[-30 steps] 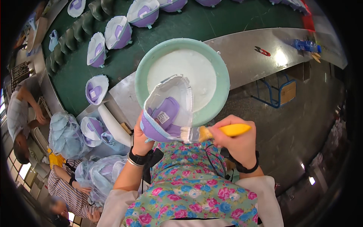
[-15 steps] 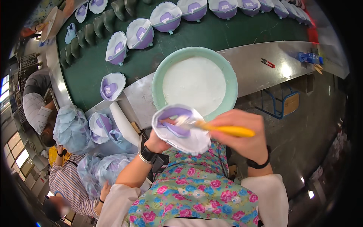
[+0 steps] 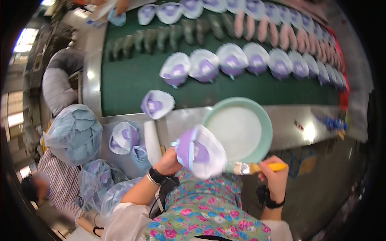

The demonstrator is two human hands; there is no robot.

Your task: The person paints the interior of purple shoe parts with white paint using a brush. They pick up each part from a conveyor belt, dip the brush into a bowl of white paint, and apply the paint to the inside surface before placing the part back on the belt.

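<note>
My left hand (image 3: 168,162) grips the heel side of a purple and white shoe upper (image 3: 213,154), tilted with its white lining facing up. In my right hand (image 3: 276,178) is a paintbrush (image 3: 254,168) with a yellow handle, held level, its pale bristles pointing left. The bristles are close to the upper's right edge and apart from it or barely touching; I cannot tell which. Just beyond both hands stands a light green basin (image 3: 267,134) of white liquid (image 3: 235,130).
A green belt (image 3: 209,92) carries rows of similar uppers (image 3: 232,60), dark shoe lasts (image 3: 163,38) and pink ones (image 3: 287,36). One upper (image 3: 157,104) lies near its edge. Bagged light blue pieces (image 3: 78,134) and a person in stripes (image 3: 60,176) are at left.
The brush has left the inside of the upper and moved right. My left hand has turned the upper more on its side. My view has shifted, showing more of the belt.
</note>
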